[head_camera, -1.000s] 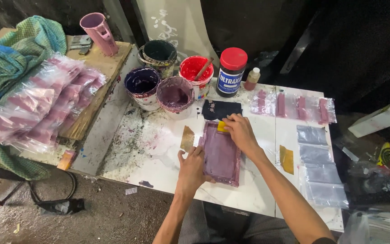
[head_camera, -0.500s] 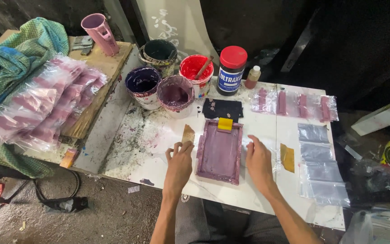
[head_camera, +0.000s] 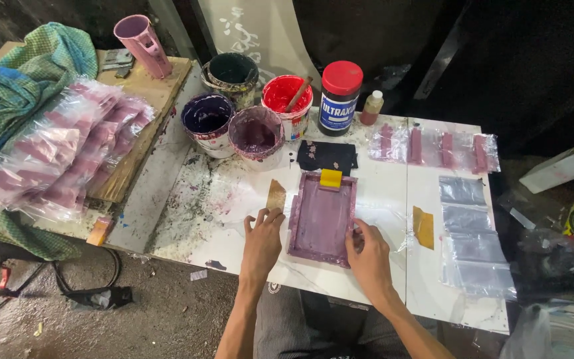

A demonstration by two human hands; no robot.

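A purple-stained rectangular screen frame (head_camera: 321,216) lies flat on the white table (head_camera: 380,279), with a yellow squeegee (head_camera: 331,178) resting at its far end. My left hand (head_camera: 261,242) rests on the table against the frame's left edge, fingers spread. On the frame's near right corner sits my right hand (head_camera: 369,253), fingers touching its edge. A clear plastic bag (head_camera: 385,223) lies under the frame and sticks out on the right. Neither hand grips anything.
Paint tubs stand behind the frame: a purple one (head_camera: 207,118), a mauve one (head_camera: 256,133), a red one with a stick (head_camera: 287,100), and a red-lidded jar (head_camera: 339,96). Printed bags (head_camera: 433,146) and blank bags (head_camera: 466,233) lie right. A heap of printed bags (head_camera: 61,156) lies left.
My right hand left the squeegee at the frame's far end and came down to the near right corner. My left hand shifted slightly along the left edge.
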